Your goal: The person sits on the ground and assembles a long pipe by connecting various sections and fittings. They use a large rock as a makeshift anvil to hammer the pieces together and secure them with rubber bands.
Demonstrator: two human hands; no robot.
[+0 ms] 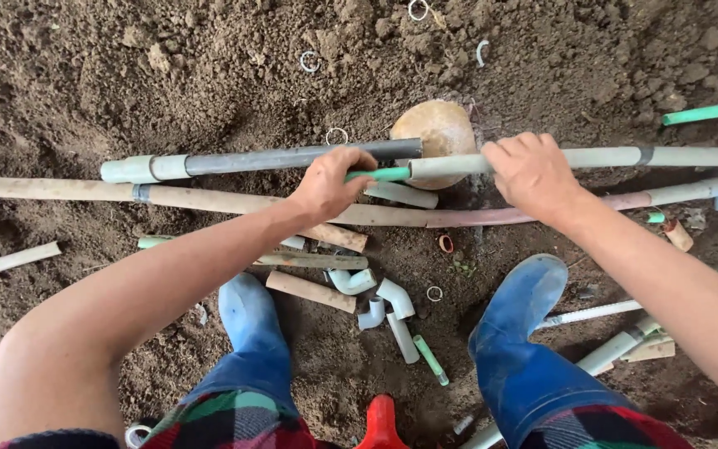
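I see left hand pinching green pipe, right hand clamped on pale pipe. Risk: misaligned push jams the joint; loose soil may foul it.

The left hand sits just left of centre, its fingers on a short pipe stub that runs toward 3 o'clock into the end of a long pipe. The right hand lies on that long pipe, at 3 o'clock from the left hand. A round stone rests at 12 o'clock from the joint, behind both pipes. Another pipe stretches toward 9 o'clock from the stone. Nearer the person, a longer pipe crosses under both hands. At 6 o'clock lie loose elbow fittings between two boots.
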